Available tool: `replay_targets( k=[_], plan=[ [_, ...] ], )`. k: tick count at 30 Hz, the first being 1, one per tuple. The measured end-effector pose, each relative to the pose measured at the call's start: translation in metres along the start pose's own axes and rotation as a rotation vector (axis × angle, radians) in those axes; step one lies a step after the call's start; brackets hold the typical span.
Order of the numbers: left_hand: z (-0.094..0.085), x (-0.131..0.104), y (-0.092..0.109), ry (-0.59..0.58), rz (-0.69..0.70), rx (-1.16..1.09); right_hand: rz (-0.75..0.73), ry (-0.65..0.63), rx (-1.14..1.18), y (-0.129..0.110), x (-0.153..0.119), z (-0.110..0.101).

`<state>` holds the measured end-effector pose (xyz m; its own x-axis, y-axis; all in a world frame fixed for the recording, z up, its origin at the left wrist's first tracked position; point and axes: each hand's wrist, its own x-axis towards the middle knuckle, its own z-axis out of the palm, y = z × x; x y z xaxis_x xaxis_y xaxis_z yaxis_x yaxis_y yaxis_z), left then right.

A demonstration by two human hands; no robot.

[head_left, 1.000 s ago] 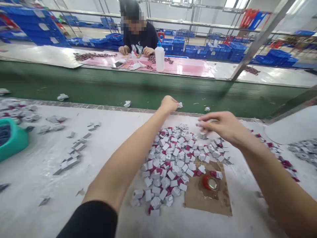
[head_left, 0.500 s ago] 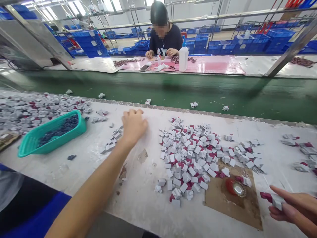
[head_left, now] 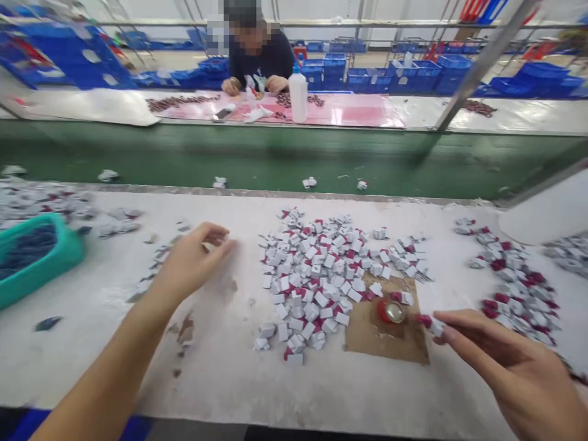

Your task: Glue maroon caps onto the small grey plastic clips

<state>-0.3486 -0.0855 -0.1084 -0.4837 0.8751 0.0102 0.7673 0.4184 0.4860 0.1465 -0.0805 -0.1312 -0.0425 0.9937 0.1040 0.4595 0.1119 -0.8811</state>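
Observation:
My right hand (head_left: 509, 361) pinches a small white-and-maroon plastic part (head_left: 432, 326) between thumb and forefinger, maroon end pointing left. Just left of it, a round red container with a silvery centre (head_left: 392, 311) sits on a brown cardboard piece (head_left: 386, 350). One similar part (head_left: 402, 297) lies behind the container. My left hand (head_left: 195, 254) is above the table on the left, thumb and forefinger curled toward each other; something pale shows between them, too blurred to name. Beside it runs a row of grey-white pieces (head_left: 158, 260). Between my hands spreads a heap of white-and-maroon parts (head_left: 312, 275).
A teal basket (head_left: 68, 245) of dark pieces stands at far left, with a loose dark piece (head_left: 47, 323) nearby. More parts (head_left: 519, 288) lie at right. Beyond the table edge, a green belt (head_left: 257, 150) carries several pieces. Opposite, a person (head_left: 260, 58) works near a white bottle (head_left: 298, 98).
The view has swung right. My right hand has brought its part left, close to the red container. My left hand has turned, its thumb and forefinger now in sight, near the grey-white row.

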Motion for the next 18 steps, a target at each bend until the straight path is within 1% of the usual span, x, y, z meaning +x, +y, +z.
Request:
replay_targets(
  k=[1,3,5,7,8,10,12,13,15,18],
  plan=[
    [0.004,-0.012,0.001,-0.023,0.003,-0.031,-0.003,-0.025,0.043,-0.010,0.000,0.004],
    [0.014,-0.035,0.001,-0.046,0.025,-0.062,-0.038,-0.026,0.083,-0.022,-0.001,0.011],
    [0.023,-0.051,-0.001,-0.066,0.061,-0.064,-0.077,-0.021,0.080,-0.026,-0.004,0.017],
    [0.029,-0.061,0.000,-0.091,0.090,-0.050,-0.101,-0.026,0.067,-0.026,-0.008,0.022],
    [0.031,-0.064,0.002,-0.083,0.098,-0.033,-0.109,-0.027,0.063,-0.026,-0.010,0.024],
    [0.033,-0.067,0.007,-0.027,0.102,0.026,-0.121,-0.028,0.055,-0.027,-0.012,0.028],
    [0.033,-0.068,0.012,0.036,0.078,0.078,-0.133,-0.022,0.055,-0.028,-0.012,0.032],
    [0.033,-0.069,0.013,0.044,0.060,0.086,-0.135,-0.019,0.058,-0.029,-0.012,0.033],
    [0.033,-0.070,0.011,0.047,0.024,0.061,-0.134,-0.016,0.065,-0.029,-0.011,0.037],
    [0.036,-0.068,-0.001,0.056,0.016,0.029,-0.120,-0.015,0.070,-0.029,-0.011,0.038]
  ],
)
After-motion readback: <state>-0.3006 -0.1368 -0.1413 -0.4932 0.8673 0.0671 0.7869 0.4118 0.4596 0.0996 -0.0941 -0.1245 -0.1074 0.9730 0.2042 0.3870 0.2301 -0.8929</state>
